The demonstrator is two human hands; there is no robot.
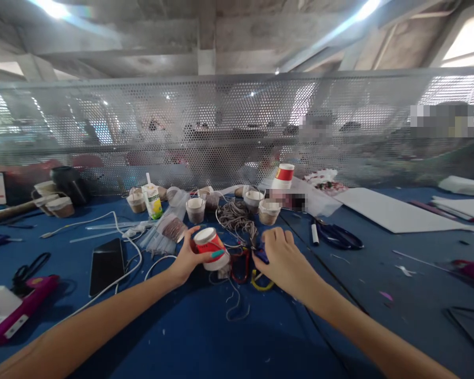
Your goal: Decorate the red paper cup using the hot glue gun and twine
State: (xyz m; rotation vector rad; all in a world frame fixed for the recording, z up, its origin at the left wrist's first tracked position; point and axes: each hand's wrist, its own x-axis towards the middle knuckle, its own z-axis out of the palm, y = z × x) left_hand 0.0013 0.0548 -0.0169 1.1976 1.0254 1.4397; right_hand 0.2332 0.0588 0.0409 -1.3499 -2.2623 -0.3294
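My left hand (187,260) is closed around a red and white paper cup (212,247), which is tilted with its white end up and towards the left. Closed fingers of my right hand (280,255) grip a blue-handled tool (262,253); the hand hides most of it, so its kind is unclear. Between the hands, a red loop-shaped handle (240,269) and a yellow loop-shaped handle (262,282) lie on the table. Just behind them is a tangled heap of grey-brown cord (237,217). Loose cord ends (237,310) trail below the cup.
Several cord-wrapped cups, including one (269,215), stand behind the hands. Another red and white cup (283,178) is at the back. A phone (107,267) and white cable lie left. Dark-handled scissors (342,235), a marker (314,232) and white board (391,210) lie right. A perforated metal screen (229,126) closes the back.
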